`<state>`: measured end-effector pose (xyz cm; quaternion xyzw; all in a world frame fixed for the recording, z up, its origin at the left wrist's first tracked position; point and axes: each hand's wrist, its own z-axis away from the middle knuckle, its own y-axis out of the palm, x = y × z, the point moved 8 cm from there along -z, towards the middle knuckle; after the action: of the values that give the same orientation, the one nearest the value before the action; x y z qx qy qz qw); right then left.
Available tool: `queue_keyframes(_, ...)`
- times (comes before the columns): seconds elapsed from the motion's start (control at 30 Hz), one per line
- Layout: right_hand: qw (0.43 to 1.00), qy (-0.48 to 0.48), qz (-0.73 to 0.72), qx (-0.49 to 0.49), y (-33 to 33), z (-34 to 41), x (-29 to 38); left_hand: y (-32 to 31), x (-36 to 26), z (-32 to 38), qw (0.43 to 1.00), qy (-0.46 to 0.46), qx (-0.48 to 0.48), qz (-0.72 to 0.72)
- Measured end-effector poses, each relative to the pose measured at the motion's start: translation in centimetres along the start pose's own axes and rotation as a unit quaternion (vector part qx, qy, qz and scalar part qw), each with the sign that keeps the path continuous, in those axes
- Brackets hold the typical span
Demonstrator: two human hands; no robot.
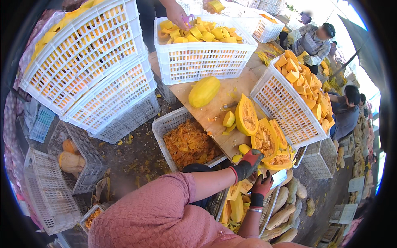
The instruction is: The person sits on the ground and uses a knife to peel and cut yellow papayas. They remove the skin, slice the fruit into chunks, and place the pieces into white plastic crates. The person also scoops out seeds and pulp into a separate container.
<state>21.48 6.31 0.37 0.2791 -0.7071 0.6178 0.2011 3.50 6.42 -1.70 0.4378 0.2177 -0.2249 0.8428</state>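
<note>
My left hand, in a black and red glove, is beside the cut squash halves at the board's near edge; its fingertips are partly hidden. Just below it, my right hand, in a similar glove, holds a broad-bladed knife. Seedy squash halves lie on the wooden board, with small cut ends next to them. A whole peeled yellow squash rests farther up the board. Under my hands is a crate holding long squash pieces.
Crates of cut squash stand beyond the board, at right and stacked at left. A bin of pulp sits below the board. Another person's hand reaches into the far crate. Whole squashes lie at lower right.
</note>
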Motion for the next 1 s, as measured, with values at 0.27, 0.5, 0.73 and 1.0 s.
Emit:
queue_keyframes(0.27,0.987,-0.095,-0.131,-0.001,-1.2,-6.1,8.3,-0.8,-0.3,-0.2,0.998,0.011,-0.057,0.013)
queue_keyframes(0.5,0.955,-0.189,-0.204,0.107,1.0,-9.4,17.9,-0.5,0.2,0.5,0.999,-0.029,-0.017,0.016)
queue_keyframes(0.73,0.894,-0.315,-0.016,0.319,6.0,-4.7,31.2,2.7,-1.1,4.2,0.975,-0.077,0.069,0.197)
queue_keyframes(1.0,0.897,-0.322,0.007,0.303,15.1,-2.7,35.3,1.2,1.4,5.0,0.961,-0.052,0.264,0.071)
